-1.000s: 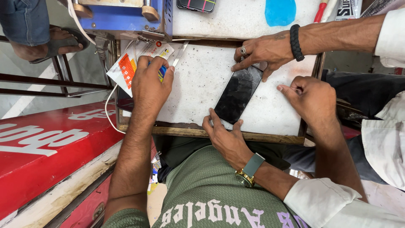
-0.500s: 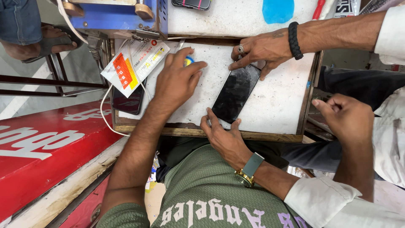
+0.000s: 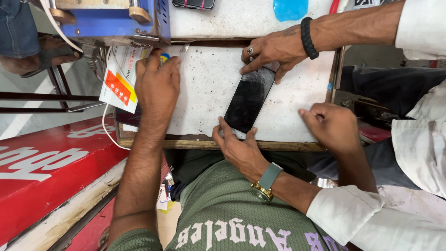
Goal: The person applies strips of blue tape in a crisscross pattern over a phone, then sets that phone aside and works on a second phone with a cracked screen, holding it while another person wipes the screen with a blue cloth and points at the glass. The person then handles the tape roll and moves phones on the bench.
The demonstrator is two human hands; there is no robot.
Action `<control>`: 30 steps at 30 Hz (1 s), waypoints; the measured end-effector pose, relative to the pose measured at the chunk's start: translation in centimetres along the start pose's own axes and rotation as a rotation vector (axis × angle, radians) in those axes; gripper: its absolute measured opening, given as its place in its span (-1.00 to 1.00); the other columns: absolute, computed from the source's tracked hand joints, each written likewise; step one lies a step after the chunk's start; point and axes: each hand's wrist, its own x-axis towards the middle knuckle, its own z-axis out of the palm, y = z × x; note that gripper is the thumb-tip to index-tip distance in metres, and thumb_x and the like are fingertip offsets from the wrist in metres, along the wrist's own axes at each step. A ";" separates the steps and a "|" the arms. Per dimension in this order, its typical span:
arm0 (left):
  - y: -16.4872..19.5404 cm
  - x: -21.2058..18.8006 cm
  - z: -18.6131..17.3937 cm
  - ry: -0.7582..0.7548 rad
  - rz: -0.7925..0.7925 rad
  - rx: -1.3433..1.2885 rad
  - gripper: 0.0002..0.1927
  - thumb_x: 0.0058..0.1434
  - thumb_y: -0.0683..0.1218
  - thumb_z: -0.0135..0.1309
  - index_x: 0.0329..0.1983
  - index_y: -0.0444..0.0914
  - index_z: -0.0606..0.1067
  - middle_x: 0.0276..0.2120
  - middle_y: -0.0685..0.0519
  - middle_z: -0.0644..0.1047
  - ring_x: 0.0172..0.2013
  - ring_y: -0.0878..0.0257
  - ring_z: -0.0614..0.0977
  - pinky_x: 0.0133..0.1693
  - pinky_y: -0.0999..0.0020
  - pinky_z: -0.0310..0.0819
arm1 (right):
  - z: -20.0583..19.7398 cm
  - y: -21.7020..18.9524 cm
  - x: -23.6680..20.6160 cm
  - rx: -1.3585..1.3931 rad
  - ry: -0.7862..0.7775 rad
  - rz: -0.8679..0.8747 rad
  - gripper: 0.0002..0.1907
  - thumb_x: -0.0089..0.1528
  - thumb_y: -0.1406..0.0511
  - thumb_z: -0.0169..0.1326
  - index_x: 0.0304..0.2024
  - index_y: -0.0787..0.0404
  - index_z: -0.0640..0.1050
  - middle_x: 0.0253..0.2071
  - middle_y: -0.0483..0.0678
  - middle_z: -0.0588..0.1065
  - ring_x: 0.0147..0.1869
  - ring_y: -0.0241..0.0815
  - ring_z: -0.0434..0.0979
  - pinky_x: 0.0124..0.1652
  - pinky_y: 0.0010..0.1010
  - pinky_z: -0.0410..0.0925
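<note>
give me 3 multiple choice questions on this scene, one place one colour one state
1. Where does the phone lie? A on the white table; B on the floor; C on a lap
2. What colour is the wristband above the phone? A red; B black; C white
3. The right hand is: A gripping the phone; B flat open; C curled on the table
Answers: A, it lies flat on the tabletop; B, the band is black; C, its fingers are folded beside the phone, apart from it.

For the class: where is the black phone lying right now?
The black phone lies centre-right on the white work board, between a co-worker's hand above and another hand below.
</note>
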 end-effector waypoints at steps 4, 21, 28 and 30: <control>-0.6 0.6 -0.6 -0.014 -0.001 -0.035 -0.79 0.33 -0.08 0.25 0.01 -0.11 0.69 0.16 -0.07 0.53 0.11 -0.08 0.49 0.05 0.11 0.50 | -0.8 0.0 0.4 -0.118 0.054 0.007 -0.40 0.03 0.52 0.25 0.16 0.48 0.48 0.23 0.15 0.25 0.34 0.15 0.26 0.07 -0.23 0.54; -1.4 2.9 -1.6 0.022 0.079 -0.039 -0.84 0.33 -0.12 0.29 -0.04 -0.18 0.68 0.15 -0.11 0.54 0.21 -0.06 0.43 0.14 -0.02 0.33 | -1.5 3.7 0.1 -0.014 0.064 0.022 -0.42 0.07 0.51 0.21 0.17 0.46 0.46 0.23 0.19 0.22 0.37 0.27 0.19 -0.19 -0.19 0.62; 0.9 6.1 0.5 0.002 0.154 -0.098 -0.80 0.22 -0.15 0.27 -0.08 -0.15 0.69 0.17 -0.15 0.53 0.19 -0.13 0.41 0.16 -0.04 0.34 | -2.4 5.4 1.4 -0.022 0.020 -0.020 -0.48 0.08 0.51 0.21 0.12 0.46 0.50 0.20 0.18 0.24 0.38 0.29 0.19 -0.11 -0.15 0.60; 3.2 6.3 1.4 -0.027 0.193 -0.182 -0.80 0.21 -0.16 0.27 -0.10 -0.15 0.69 0.16 -0.15 0.52 0.18 -0.13 0.42 0.15 -0.02 0.35 | -2.8 5.9 1.4 -0.107 0.011 -0.046 -0.42 0.06 0.53 0.23 0.16 0.47 0.49 0.20 0.20 0.25 0.35 0.27 0.21 -0.01 -0.14 0.56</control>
